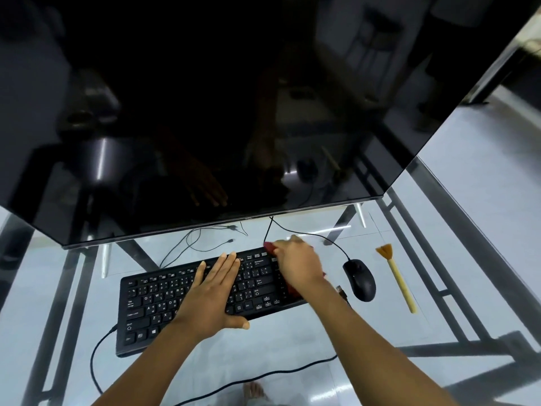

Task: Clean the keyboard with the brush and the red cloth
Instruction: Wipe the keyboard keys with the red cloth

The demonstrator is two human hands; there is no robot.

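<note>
Left hand (213, 291) flat, fingers straight, pressing the black plastic keyboard (152, 303), likely to steady it. Right hand (298, 265), fingers curled, grips crumpled red cloth (268, 247) at keyboard's far right corner. The wooden-handled brush (398, 276) lies beside the black mouse (359, 278).

Black monitor (205, 112): screen dark, glossy, reflecting the room. Black wired mouse (359, 279) sits on the glass table (292, 344) in front of the monitor's lower right corner. Mouse cable (307, 234) runs back under the monitor's bottom edge. Thin loose cables (199, 244) are just below that edge, left of centre.
</note>
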